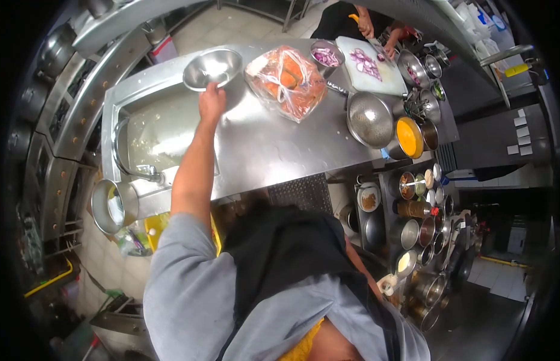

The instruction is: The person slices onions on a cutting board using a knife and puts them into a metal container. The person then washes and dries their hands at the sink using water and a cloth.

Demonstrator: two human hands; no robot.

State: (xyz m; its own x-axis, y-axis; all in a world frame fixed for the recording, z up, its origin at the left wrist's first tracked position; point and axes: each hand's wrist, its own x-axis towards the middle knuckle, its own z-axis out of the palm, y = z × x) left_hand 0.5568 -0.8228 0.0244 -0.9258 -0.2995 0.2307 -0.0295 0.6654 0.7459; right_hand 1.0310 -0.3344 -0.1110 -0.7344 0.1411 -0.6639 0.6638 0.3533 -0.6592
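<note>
My left hand [212, 99] reaches out across the steel counter with its fingers closed on the near rim of a shiny metal bowl [212, 65]. The bowl rests at the far edge of the sink and looks empty. To the right of it lies a knotted clear plastic bag [289, 84] filled with something orange-red. My right arm hangs down along my side, and I cannot make out its hand.
Below my left arm is the sink [156, 132] with a curved tap. Across the counter [256, 159], a co-worker's hands [367, 27] cut red onion on a white board [385, 84]. A colander [369, 119] and a container of orange liquid [409, 137] stand at right.
</note>
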